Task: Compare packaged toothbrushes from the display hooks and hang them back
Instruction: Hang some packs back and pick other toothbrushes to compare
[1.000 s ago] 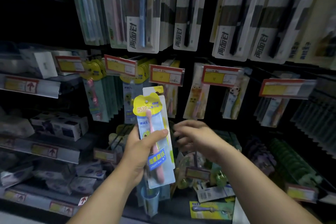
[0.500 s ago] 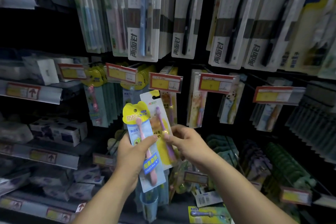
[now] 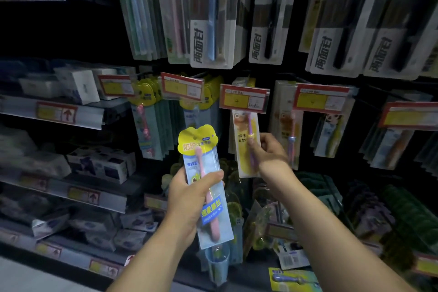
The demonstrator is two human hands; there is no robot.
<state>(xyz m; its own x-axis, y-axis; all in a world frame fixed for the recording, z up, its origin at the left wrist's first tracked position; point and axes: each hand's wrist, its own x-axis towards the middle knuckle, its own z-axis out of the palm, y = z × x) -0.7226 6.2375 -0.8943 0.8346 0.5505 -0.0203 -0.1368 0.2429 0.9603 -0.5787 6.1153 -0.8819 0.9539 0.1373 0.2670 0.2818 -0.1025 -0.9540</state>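
While the purple-brush pack (image 3: 241,161) hangs nearly upright, long axis 12 to 6 o'clock, its top edge is hidden behind a price tag (image 3: 244,100) at 12 o'clock; whether its hole is on the hook cannot be told; right hand (image 3: 270,152) sits at 3 o'clock of the pack, thumb and fingers pinching it about mid-height over the brush handle.

Pink-brush pack (image 3: 206,211) lies lower, at 7 o'clock of the purple one and well apart from it; long axis tilted, yellow header toward 11 o'clock, foot toward 5; left hand (image 3: 187,201) clamped round its middle, thumb across the front, fingers behind.

Judgement: hanging step in hand for the purple pack; right hand is the nearer to the hooks; the move turns on keeping the pack's top lined up with the hook behind the tag. Pink pack not yet hung; its likely row, the yellow-topped packs (image 3: 142,92), lies toward 11 to 12 o'clock of the left hand.
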